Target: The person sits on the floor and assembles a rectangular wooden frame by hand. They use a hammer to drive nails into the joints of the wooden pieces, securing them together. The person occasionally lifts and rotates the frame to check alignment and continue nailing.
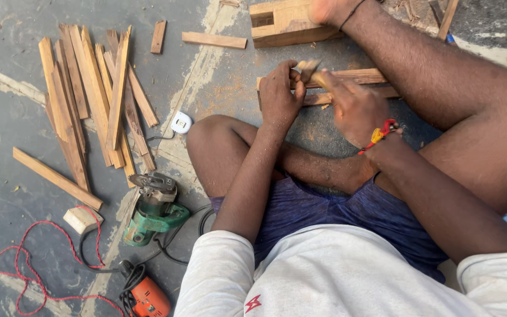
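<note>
I sit on a grey concrete floor with legs folded. My left hand (280, 94) is closed and pressed on the end of two long wooden strips (359, 76) that lie on the floor in front of me. My right hand (353, 105), with a red and yellow thread on its wrist, grips the wooden handle of a hammer (311, 71) whose head sits just above the strips beside my left fingers. What my left fingers pinch is too small to see. My right foot rests on a wooden block (280, 23) farther out.
A heap of wooden slats (92, 94) lies at the left, with a loose slat (213, 40) near the block. A green power saw (154, 210), an orange power tool (148, 296), a red cord (36, 264) and a white socket (181, 122) lie at the lower left.
</note>
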